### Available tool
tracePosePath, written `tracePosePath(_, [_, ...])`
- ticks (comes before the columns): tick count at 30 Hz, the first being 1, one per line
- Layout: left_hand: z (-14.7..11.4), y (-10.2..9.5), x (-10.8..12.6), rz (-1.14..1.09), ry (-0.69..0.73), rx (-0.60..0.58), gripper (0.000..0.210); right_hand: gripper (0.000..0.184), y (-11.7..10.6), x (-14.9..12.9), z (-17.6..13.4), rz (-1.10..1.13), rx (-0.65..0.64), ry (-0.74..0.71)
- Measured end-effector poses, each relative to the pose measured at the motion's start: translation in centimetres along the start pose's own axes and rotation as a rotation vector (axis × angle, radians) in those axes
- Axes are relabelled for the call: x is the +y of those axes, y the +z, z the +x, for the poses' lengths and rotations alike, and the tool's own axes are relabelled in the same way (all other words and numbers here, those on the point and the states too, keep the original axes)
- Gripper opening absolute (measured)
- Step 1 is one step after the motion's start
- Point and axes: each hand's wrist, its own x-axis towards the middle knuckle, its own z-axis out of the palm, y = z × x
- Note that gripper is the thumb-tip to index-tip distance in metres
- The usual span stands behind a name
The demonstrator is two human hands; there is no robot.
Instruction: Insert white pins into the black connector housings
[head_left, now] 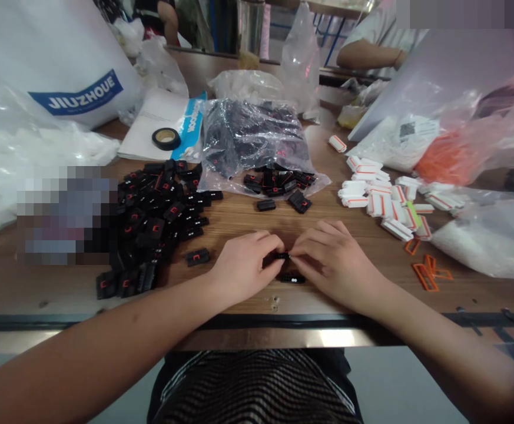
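Held blk part — mostly hidden

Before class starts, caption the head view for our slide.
Left hand and right hand hold a small black part at a wood-grained table.

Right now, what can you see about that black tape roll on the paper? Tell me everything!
The black tape roll is a ring with a tan, cardboard-looking core. It lies flat on white paper with a blue lettered strip, left of the clear bag of black parts. Nothing else visibly touches it.

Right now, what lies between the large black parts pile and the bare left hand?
In the head view, one red-marked black rectangular plastic piece lies there.
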Motion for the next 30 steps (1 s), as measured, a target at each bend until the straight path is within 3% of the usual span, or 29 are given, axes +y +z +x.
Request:
tracePosePath(7, [0.0, -0.2, 0.1, 0.019, -0.001, -0.022, 0.007, 0.01, 0.1, -0.2, 0.1, 0.021, -0.031, 0.029])
tracePosePath(19, [-0.1, -0.2, 0.1, 0.003, 0.002, -0.017, 0.007, 0.015, 0.0, 0.4, -0.8, 0.011, 0.035, -0.056])
tracePosePath(22, [-0.1, -0.2, 0.1, 0.005, -0.007, -0.019, 0.005, 0.013, -0.9, 2.2, -1.1, 0.099, 0.089, 0.007])
tracePosePath(25, [-0.1, -0.1, 0.1, 0.011, 0.005, -0.011, 0.005, 0.01, -1.7, 5.3, -1.5, 0.075, 0.135, 0.18])
tracePosePath(27, [-0.1, -0.1, 0.2, 0.008, 0.012, -0.014, 0.005, 0.011, -1.9, 7.0, -1.7, 0.052, 0.06, 0.256])
tracePosePath(30, [-0.1, -0.1, 0.2, 0.009, 0.008, -0.024, 0.005, 0.013, -1.6, 8.3, -1.8, 0.076, -0.046, 0.243])
